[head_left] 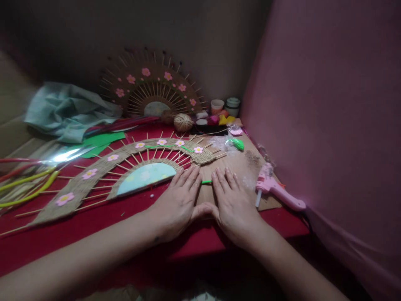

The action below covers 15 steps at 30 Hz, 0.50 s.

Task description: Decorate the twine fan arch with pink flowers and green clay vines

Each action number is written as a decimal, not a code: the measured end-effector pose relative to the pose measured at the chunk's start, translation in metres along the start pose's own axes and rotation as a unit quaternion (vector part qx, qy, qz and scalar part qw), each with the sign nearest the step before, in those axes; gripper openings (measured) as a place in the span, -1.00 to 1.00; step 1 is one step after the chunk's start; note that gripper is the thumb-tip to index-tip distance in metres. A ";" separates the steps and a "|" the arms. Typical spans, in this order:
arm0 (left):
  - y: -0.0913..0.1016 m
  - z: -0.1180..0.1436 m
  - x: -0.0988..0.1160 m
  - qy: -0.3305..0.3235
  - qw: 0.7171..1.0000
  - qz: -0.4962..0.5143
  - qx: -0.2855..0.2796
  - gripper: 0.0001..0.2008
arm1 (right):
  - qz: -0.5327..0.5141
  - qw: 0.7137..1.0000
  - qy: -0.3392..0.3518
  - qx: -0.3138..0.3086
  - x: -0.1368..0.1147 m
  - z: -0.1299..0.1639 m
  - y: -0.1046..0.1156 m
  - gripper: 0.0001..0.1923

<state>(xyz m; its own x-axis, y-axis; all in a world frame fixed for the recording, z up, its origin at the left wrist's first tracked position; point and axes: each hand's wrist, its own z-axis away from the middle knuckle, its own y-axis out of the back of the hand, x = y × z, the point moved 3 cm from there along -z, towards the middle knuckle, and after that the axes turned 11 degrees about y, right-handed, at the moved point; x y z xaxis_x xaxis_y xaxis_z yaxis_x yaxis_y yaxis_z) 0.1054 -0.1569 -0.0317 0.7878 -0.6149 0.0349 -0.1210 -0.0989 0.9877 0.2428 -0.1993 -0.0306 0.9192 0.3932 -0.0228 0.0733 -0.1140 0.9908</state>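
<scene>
Dim room, plain grey-brown wall (94,33) stood behind, pink fabric wall (328,104) rose at right, red-covered table (94,225) spanned foreground, light fell from the right.

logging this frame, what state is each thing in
left hand: flat, palm down
right hand: flat, palm down
green strip: pinned between the hands
fan: lying flat
second fan: propped upright
glue gun: lying on its side, unheld
twine ball: wound
</scene>
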 end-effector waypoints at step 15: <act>-0.004 0.000 0.007 0.027 0.999 0.016 -0.008 -0.13 | 0.030 0.999 -0.029 -0.015 0.006 0.002 0.007 -0.24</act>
<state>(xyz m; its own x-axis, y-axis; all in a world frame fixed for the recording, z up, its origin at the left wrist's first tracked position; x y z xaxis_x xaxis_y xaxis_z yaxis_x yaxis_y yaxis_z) 0.1112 -0.1605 -0.0355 0.8149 -0.5748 0.0747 -0.1381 -0.0675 0.9881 0.2500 -0.1995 -0.0237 0.9424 0.3332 0.0301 0.0065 -0.1082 0.9941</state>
